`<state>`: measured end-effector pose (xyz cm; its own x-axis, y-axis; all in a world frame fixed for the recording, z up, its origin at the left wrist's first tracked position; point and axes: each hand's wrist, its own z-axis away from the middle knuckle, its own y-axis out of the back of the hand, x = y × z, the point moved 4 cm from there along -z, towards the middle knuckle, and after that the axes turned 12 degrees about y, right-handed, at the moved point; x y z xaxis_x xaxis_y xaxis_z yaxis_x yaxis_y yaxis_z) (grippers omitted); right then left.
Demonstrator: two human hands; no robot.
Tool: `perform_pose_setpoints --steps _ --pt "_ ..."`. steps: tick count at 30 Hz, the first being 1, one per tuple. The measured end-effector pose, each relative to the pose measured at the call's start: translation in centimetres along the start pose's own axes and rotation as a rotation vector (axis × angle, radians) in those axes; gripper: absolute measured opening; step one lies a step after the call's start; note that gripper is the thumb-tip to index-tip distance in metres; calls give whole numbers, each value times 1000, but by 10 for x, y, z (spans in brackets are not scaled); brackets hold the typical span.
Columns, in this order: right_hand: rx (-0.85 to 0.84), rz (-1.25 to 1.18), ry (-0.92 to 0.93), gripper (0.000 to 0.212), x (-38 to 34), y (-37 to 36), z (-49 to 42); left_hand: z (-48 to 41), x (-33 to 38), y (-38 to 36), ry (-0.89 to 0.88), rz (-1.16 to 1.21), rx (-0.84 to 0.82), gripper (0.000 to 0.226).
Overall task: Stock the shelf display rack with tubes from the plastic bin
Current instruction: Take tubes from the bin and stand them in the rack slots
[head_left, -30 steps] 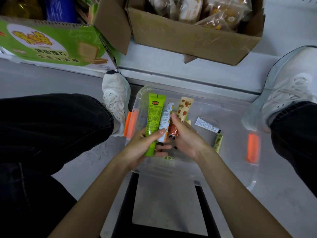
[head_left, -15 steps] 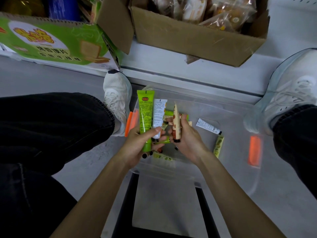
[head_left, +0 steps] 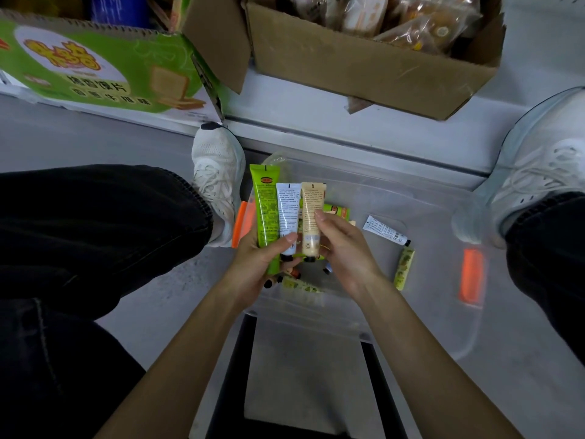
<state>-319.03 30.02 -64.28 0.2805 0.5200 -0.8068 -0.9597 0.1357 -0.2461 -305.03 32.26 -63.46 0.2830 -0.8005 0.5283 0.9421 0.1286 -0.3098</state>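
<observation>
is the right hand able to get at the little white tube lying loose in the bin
Likely yes: the little white tube lies uncovered in the bin just beside the right hand, nothing between. But that hand is busy pinching a beige tube.

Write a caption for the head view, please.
Left hand grips green tube and white tube; right hand holds beige tube over plastic bin.
</observation>
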Motion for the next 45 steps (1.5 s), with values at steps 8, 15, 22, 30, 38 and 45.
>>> perform_pose_setpoints --steps 8,15,22,30,38,45 --pt "-6 77 -16 14 3 1 1 -1 -4 4 20 -25 0 57" --pt "-62 -2 -37 10 0 -7 -5 0 -8 6 31 -19 -20 58" --pt "-42 39 -26 12 -3 -9 -6 0 -10 -1 70 21 -59 58" --pt "-37 104 -1 13 -9 -11 -7 0 -9 -6 100 13 -67 57" --pt "31 196 49 10 -8 15 -20 -1 -1 5 108 -7 12 29" --pt "27 382 -166 11 69 82 -33 4 20 24 19 -28 89 20"
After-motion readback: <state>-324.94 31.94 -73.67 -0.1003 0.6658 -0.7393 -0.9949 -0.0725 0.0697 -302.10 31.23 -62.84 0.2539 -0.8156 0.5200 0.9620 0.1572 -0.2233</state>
